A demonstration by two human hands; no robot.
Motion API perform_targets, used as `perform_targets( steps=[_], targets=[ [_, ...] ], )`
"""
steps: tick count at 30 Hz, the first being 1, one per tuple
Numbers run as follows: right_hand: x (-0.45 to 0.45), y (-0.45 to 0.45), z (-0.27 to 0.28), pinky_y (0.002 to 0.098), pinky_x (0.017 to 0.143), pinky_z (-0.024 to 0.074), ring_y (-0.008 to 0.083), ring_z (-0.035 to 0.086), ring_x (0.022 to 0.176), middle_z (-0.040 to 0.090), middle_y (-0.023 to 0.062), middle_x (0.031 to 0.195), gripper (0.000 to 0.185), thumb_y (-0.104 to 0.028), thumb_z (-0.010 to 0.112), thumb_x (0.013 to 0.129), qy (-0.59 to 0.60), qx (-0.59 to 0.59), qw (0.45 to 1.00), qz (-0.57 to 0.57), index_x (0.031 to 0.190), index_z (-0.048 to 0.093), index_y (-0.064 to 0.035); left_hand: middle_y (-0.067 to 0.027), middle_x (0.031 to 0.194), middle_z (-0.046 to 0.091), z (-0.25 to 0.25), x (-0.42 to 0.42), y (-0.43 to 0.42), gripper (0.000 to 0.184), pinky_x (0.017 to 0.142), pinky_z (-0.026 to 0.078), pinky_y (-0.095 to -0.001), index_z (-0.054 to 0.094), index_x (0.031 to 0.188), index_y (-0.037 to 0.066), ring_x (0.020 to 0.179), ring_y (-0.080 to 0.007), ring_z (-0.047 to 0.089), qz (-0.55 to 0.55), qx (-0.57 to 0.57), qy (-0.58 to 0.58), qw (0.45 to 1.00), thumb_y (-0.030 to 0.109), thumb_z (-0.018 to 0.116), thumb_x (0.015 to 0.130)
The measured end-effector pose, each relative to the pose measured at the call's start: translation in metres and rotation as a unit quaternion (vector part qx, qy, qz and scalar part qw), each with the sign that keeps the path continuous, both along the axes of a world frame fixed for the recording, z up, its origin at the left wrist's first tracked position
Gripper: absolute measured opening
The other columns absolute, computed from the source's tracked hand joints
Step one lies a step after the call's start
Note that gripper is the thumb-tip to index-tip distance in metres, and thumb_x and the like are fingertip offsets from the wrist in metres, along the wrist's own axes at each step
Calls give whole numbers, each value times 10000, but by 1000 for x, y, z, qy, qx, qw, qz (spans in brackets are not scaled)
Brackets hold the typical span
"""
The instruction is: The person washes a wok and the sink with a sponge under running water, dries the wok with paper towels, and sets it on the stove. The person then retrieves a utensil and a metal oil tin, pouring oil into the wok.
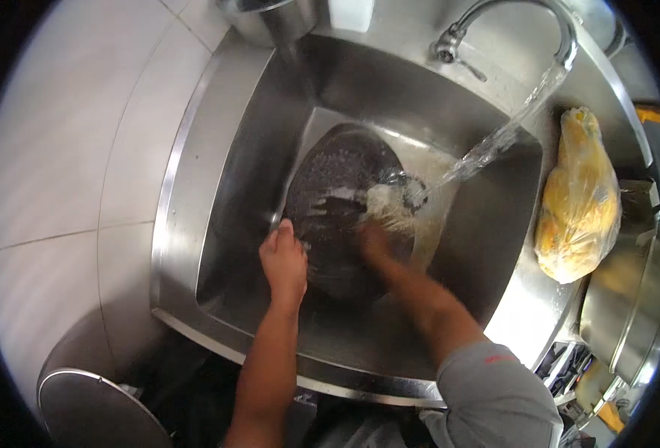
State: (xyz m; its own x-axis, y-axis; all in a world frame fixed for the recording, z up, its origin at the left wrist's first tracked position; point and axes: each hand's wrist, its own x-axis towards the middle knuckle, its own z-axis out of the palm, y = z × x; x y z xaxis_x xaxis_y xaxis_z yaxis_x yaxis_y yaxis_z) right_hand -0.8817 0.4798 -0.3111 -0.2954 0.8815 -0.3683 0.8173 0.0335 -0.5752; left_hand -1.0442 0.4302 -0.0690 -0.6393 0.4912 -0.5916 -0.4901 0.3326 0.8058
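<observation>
A large dark round pan or lid lies tilted in the steel sink, wet and streaked with suds. My left hand has its fingers closed on the near left rim. Over the middle of the dark surface is my right hand, smeared by motion, beside a pale scrubber or patch of foam; whether it grips this cannot be made out. Water runs from the curved faucet into the sink, right of the pan.
A plastic bag of yellow items lies on the right ledge. Behind the sink stand a metal container and a white container. Metal pans are at the right. A round lid or bin is at the lower left.
</observation>
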Motion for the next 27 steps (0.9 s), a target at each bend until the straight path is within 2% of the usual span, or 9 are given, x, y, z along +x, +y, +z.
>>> perform_targets(
  steps=[1, 4, 9, 11, 13, 16, 18, 23, 27],
  targets=[
    [-32, -32, 16, 418, 691, 473, 276, 569, 856, 544, 203, 943, 184, -132, 515, 867, -23, 135, 990, 43, 978, 500, 14, 47, 530, 329, -4, -1, 1, 370, 401, 251, -253, 372, 615, 110, 438, -58, 308, 0, 4, -4, 1000, 228, 509, 937],
    [-56, -56, 67, 427, 791, 468, 321, 591, 870, 585, 158, 962, 268, -229, 531, 873, 200, 115, 973, 1, 1010, 572, -2, 48, 526, 326, -11, -5, -7, 359, 379, 225, -252, 370, 622, 116, 421, -52, 295, -13, 30, 47, 998, 225, 498, 939],
    [18, -5, 47, 467, 832, 451, 386, 540, 990, 517, 228, 1096, 349, -263, 502, 905, 171, -231, 957, 42, 1129, 523, 4, 37, 508, 326, 4, -12, -4, 344, 353, 210, -252, 367, 641, 119, 396, -53, 291, 14, 12, -58, 998, 230, 465, 952],
    [2, -16, 8, 409, 765, 487, 374, 561, 914, 555, 216, 1018, 339, -172, 569, 867, -29, 122, 992, 4, 1130, 507, 32, 38, 499, 316, 3, -11, -1, 349, 338, 202, -254, 357, 644, 131, 376, -64, 278, 0, 20, -59, 998, 256, 461, 953],
    [-57, -39, 50, 428, 707, 495, 387, 601, 857, 598, 211, 931, 341, -214, 565, 872, 133, 233, 963, 10, 1098, 528, 39, 38, 490, 306, 3, -7, -1, 354, 323, 194, -257, 346, 647, 143, 355, -74, 266, -14, 27, -64, 998, 281, 457, 953],
    [-93, -17, 78, 470, 695, 483, 392, 628, 775, 622, 215, 835, 361, -278, 548, 881, 283, 118, 952, 10, 1017, 577, 55, 35, 491, 303, 4, -6, -5, 354, 320, 195, -256, 348, 657, 139, 352, -72, 261, -34, -5, -16, 999, 291, 457, 957],
    [-80, 37, 29, 485, 661, 479, 403, 633, 767, 629, 237, 802, 364, -310, 538, 885, 105, -46, 990, -85, 945, 615, 41, 27, 529, 355, 5, -5, -8, 369, 371, 256, -256, 366, 638, 105, 420, -65, 312, -71, -11, 45, 996, 256, 466, 959],
    [-64, -7, 50, 469, 680, 481, 425, 618, 767, 634, 238, 815, 352, -321, 550, 866, 24, -83, 993, -79, 897, 637, 19, 30, 533, 349, 3, -3, -6, 366, 377, 271, -257, 380, 643, 95, 431, -63, 319, -30, -9, 42, 999, 254, 458, 964],
    [-122, -13, 82, 468, 753, 458, 390, 584, 865, 592, 207, 931, 320, -252, 596, 845, 316, 76, 946, 7, 1057, 557, -16, 33, 490, 310, 6, -6, -7, 333, 318, 211, -237, 358, 681, 134, 354, -59, 280, -54, 36, 0, 998, 286, 447, 963]
  ],
)
